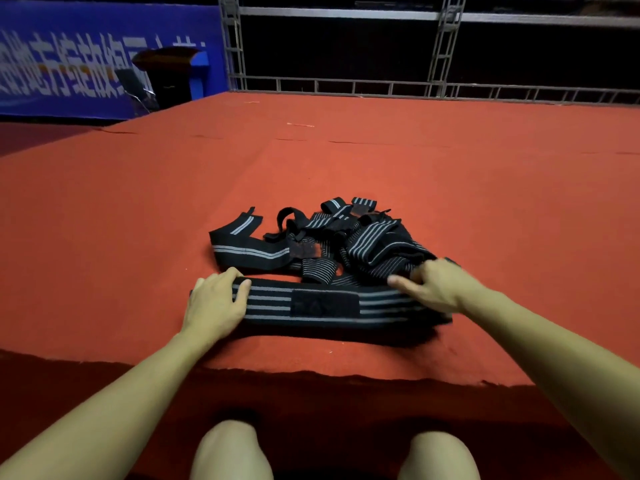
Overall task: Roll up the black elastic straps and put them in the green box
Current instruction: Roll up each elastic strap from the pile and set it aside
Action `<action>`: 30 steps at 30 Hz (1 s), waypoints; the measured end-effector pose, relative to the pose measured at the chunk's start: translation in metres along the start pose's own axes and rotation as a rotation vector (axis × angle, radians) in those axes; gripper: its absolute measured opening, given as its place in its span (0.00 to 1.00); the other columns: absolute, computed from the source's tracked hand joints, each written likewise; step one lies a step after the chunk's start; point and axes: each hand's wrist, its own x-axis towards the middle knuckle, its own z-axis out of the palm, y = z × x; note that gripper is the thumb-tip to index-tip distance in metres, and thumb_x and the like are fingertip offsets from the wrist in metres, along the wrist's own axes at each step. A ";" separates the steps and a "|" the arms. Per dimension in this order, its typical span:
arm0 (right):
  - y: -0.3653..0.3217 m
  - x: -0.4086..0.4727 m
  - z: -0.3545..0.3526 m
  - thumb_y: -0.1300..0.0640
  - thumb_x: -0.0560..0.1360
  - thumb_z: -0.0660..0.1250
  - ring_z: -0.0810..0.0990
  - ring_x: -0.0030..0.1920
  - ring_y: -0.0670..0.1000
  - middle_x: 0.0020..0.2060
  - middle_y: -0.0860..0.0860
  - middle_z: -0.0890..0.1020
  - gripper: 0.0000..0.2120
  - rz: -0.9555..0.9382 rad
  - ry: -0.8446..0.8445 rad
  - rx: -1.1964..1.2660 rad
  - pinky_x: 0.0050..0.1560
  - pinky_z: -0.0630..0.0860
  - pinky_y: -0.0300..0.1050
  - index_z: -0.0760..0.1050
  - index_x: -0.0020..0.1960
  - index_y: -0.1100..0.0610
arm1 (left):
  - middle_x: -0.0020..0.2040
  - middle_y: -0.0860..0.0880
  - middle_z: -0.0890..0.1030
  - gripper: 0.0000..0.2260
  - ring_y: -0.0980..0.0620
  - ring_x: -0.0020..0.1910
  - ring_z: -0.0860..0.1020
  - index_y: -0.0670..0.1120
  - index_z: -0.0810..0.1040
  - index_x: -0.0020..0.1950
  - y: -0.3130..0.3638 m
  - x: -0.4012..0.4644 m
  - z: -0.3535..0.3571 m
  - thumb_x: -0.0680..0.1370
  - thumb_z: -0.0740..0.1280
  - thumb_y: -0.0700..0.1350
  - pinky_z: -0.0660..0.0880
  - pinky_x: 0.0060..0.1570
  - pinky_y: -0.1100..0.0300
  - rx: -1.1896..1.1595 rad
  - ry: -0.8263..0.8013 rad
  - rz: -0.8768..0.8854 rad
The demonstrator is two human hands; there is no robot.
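The person is sitting at the edge of a bench [346, 161] draped in red felt and is laying one black elastic strap [325, 306] flat across it, close to the near edge, apparently so that it can be rolled from one end. The left hand [214, 303] is holding the strap's left end, fingers curled over the top edge, the grip closed on the fabric. The right hand [433, 289] is resting on the strap's right end with its thumb stretched along it; its fingers are tucked into the heap, so whether that grip is pinching anything I cannot tell. A rough fastener patch [323, 304] is facing up in the middle of the strap.

Just beyond lies a tangled pile of straps [332, 240], black with grey stripes. I am counting at least four in it, though they overlap too much for certainty. No strap looks rolled yet, and no green box is showing anywhere.
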 end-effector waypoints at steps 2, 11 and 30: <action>-0.017 0.017 -0.037 0.23 0.75 0.40 0.78 0.42 0.56 0.32 0.51 0.75 0.43 -0.102 0.293 -0.136 0.40 0.77 0.49 0.75 0.32 0.56 | 0.43 0.50 0.80 0.06 0.45 0.44 0.76 0.50 0.77 0.51 0.007 -0.007 0.001 0.83 0.63 0.50 0.71 0.52 0.49 -0.165 0.057 -0.143; -0.073 0.097 -0.089 0.37 0.85 0.48 0.61 0.80 0.59 0.80 0.56 0.62 0.29 -0.123 0.305 0.027 0.79 0.59 0.59 0.74 0.73 0.54 | 0.37 0.45 0.83 0.12 0.48 0.39 0.79 0.43 0.80 0.40 0.096 -0.019 0.049 0.81 0.70 0.47 0.71 0.40 0.57 -1.006 -0.332 -0.666; -0.064 -0.031 0.064 0.57 0.77 0.75 0.84 0.56 0.45 0.54 0.47 0.87 0.08 -0.394 -0.076 0.979 0.61 0.77 0.42 0.85 0.56 0.55 | 0.39 0.45 0.82 0.07 0.53 0.29 0.75 0.39 0.85 0.51 0.145 -0.028 0.063 0.77 0.69 0.40 0.73 0.27 0.64 -1.143 -0.641 -0.860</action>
